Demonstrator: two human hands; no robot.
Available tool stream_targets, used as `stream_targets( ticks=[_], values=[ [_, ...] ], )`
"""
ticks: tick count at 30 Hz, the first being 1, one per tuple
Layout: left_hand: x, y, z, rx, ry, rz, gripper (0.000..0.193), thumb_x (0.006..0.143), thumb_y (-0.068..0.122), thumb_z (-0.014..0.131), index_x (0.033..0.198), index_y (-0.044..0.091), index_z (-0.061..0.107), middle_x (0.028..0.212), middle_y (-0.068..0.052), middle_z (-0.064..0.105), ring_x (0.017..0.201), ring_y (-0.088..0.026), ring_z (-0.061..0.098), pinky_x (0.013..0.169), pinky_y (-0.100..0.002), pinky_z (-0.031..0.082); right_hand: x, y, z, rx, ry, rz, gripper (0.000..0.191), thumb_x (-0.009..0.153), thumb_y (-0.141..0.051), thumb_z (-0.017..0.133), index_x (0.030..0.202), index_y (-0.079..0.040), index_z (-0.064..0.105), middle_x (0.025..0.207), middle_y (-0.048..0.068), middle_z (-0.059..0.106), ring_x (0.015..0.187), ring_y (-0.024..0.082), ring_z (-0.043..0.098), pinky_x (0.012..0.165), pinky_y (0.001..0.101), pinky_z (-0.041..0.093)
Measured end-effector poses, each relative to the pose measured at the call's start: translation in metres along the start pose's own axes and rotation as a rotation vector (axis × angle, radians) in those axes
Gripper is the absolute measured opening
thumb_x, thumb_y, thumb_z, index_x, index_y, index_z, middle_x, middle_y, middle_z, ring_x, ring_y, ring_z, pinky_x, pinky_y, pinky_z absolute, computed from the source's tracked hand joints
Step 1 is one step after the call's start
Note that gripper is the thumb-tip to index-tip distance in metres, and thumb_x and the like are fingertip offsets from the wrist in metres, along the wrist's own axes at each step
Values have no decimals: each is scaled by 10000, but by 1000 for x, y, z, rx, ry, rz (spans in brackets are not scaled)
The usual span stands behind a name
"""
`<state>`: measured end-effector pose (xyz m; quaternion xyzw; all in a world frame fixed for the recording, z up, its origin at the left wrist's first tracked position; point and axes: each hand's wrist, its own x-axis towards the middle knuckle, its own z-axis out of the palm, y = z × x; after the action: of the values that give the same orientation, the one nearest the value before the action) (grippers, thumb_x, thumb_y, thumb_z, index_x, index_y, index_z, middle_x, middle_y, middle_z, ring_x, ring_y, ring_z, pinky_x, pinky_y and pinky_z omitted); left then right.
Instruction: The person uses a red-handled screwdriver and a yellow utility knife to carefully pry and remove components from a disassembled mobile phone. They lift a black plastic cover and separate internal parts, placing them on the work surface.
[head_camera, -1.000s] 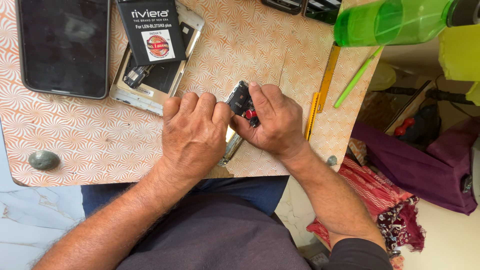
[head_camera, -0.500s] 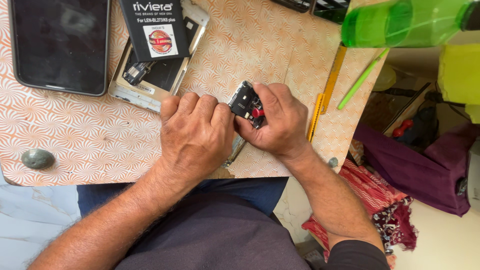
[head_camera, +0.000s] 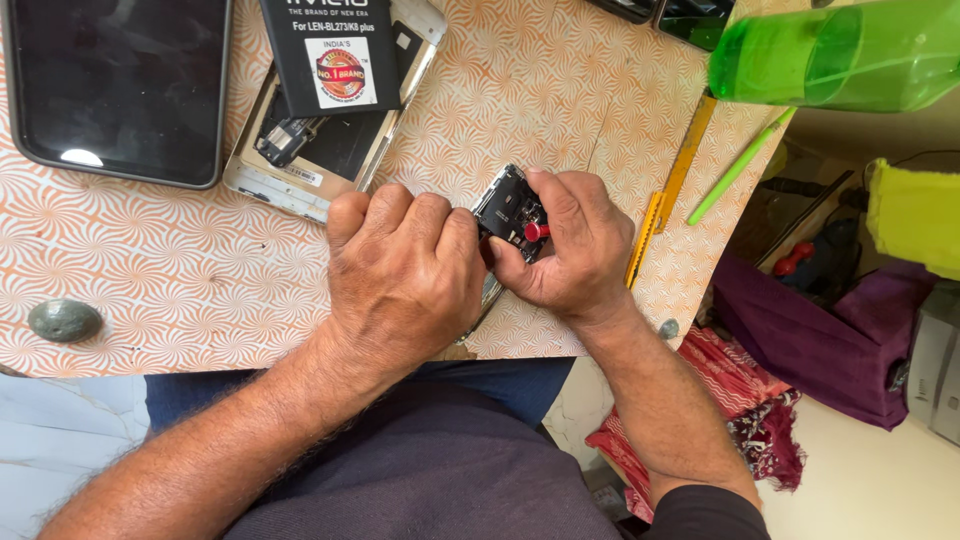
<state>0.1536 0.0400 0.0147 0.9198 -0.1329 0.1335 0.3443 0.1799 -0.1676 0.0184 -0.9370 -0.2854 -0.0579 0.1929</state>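
My left hand and my right hand meet over the near edge of the table, both closed around a small black phone part with openings in it. A short red-capped tool is pinched in my right hand's fingers against that part. Most of the part is hidden under my left hand's knuckles.
On the patterned orange-and-white tabletop lie a black phone, screen up, an opened phone frame with a black battery on it, a grey stone, a yellow ruler, a green pen and a green bottle.
Both hands stay on the black part with only small finger shifts. The view has drifted slightly, so the table items sit a little higher in the picture.
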Motion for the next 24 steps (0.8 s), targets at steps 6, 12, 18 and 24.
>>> stream_targets(
  ticks=[6, 12, 18, 24],
  values=[
    [2, 4, -6, -10, 3, 0, 130, 810, 133, 721, 811, 116, 591, 816, -50, 542, 808, -242, 538, 807, -436, 357, 1, -5, -6, -2, -3, 12, 585, 906, -444, 793, 1250, -2, 624, 1086, 149, 646, 926, 305, 695, 772, 408, 600],
    [4, 19, -15, 23, -3, -4, 116, 840, 139, 721, 821, 118, 609, 797, -45, 530, 795, -233, 532, 802, -432, 356, 0, -10, -21, 22, -3, 44, 568, 881, -436, 798, 1233, -24, 627, 1077, 132, 646, 910, 298, 693, 756, 406, 591],
    [4, 26, -19, 17, 2, 5, 85, 862, 132, 713, 902, 90, 651, 835, -42, 556, 817, -220, 541, 815, -420, 361, -2, -14, -28, 35, 15, 41, 529, 856, -370, 817, 1213, -31, 625, 1066, 123, 648, 900, 283, 697, 747, 393, 594],
    [4, 29, -22, -11, -30, 49, 89, 861, 132, 729, 861, 104, 644, 827, -38, 578, 812, -224, 560, 819, -418, 379, -1, -15, -30, 73, 38, 4, 539, 827, -356, 867, 1177, -31, 618, 1039, 122, 647, 868, 262, 697, 712, 374, 591]
  ],
)
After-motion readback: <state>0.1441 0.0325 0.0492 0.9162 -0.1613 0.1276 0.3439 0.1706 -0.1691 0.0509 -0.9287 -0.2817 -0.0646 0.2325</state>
